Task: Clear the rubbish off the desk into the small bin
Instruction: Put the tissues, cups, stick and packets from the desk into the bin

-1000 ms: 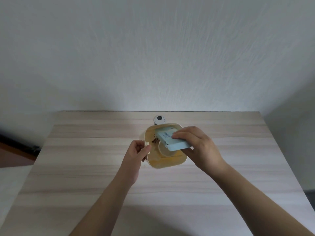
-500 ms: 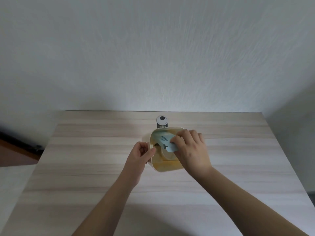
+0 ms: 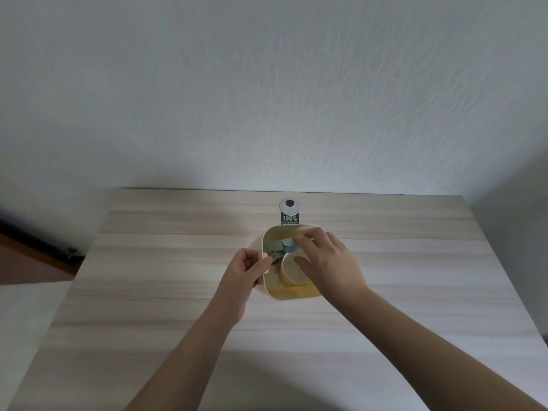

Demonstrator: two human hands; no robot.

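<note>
A small cream bin (image 3: 289, 295) with a yellowish inside stands in the middle of the wooden desk (image 3: 148, 292). My left hand (image 3: 241, 272) pinches its left rim. My right hand (image 3: 329, 262) reaches over the opening and its fingers press a pale blue box (image 3: 286, 244) down inside the bin. A paper cup (image 3: 292, 269) and some dark scraps lie in the bin beside the box. My right palm hides the bin's right side.
A grey round cable grommet (image 3: 289, 205) sits in the desk near the wall, with a black "100%" label (image 3: 289, 218) just behind the bin. A white wall rises past the desk's far edge. Floor shows at the left.
My right hand has pushed the blue box from above the rim down into the bin. My left hand has stayed on the rim; the bin shifted slightly.
</note>
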